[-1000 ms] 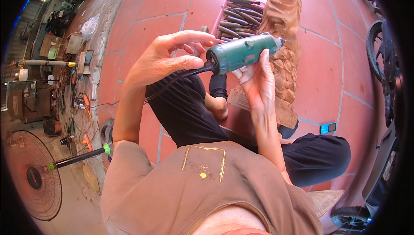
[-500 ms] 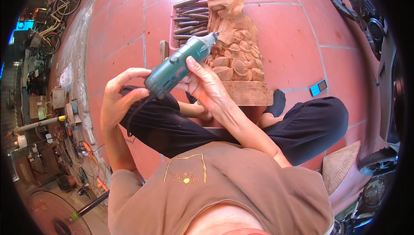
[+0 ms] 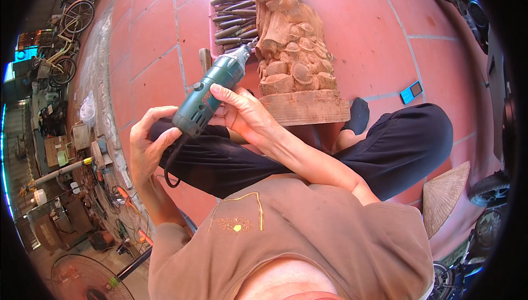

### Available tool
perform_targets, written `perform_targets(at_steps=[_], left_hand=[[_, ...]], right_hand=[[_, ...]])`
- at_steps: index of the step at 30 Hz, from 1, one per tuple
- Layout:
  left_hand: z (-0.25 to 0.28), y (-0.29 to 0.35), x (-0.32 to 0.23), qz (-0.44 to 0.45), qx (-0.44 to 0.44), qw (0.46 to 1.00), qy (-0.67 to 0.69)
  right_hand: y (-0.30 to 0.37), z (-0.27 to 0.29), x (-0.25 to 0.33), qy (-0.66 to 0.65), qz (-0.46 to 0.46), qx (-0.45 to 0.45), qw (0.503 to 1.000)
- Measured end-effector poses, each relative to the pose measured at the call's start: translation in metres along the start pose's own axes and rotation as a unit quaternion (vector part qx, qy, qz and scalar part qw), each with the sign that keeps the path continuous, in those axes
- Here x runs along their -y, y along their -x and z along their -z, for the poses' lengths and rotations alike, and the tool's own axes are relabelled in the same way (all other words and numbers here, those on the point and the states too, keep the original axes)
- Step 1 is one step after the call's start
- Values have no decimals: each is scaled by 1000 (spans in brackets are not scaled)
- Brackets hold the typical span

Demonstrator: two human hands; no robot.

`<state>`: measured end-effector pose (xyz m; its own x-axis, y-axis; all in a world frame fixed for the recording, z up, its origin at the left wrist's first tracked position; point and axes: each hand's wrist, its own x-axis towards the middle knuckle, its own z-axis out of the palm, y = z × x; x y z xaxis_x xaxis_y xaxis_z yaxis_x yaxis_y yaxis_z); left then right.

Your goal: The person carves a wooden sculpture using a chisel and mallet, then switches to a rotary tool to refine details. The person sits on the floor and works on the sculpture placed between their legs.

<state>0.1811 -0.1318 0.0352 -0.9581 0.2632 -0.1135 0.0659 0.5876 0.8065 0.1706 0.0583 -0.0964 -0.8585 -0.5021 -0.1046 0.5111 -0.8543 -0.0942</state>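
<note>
A green die grinder with a grey nose is held slantwise over my left leg, its thin bit pointing up and right toward the carving. My right hand is wrapped around the middle of its body, thumb on top. At the rear end, near the black cord, the thumb and fingers of my left hand pinch the housing. Just beyond the bit stands a carved wooden statue, with flowing folds above and rounded lumps below, on a square wooden base between my feet.
Behind the grinder, a pink tray holds several dark-handled carving tools. A blue phone lies on the red tiles to the right, and a conical hat is beside my knee. Clutter, cords and a fan line the left; motorbikes stand right.
The grinder has swung left and its body has rolled, so a knob and vent slots now show. Both hands moved with it. The whole view has shifted slightly.
</note>
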Motion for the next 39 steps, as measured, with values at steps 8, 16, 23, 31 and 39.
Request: perform_targets(at_steps=[8, 16, 23, 31, 39], left_hand=[[13, 5, 7, 5, 12, 999, 42], [5, 2, -16, -40, 67, 980, -185], [-18, -23, -36, -115, 41, 876, -466], [1, -54, -38, -29, 124, 858, -497], [38, -110, -7, -121, 150, 865, -462]], right_hand=[[2, -7, -7, 15, -11, 14, 1000], [0, -5, -16, 22, -9, 6, 1000], [-14, -6, -23, 53, -18, 1, 998], [-40, -22, -28, 50, -17, 24, 998], [-89, -31, -24, -10, 2, -24, 1000]])
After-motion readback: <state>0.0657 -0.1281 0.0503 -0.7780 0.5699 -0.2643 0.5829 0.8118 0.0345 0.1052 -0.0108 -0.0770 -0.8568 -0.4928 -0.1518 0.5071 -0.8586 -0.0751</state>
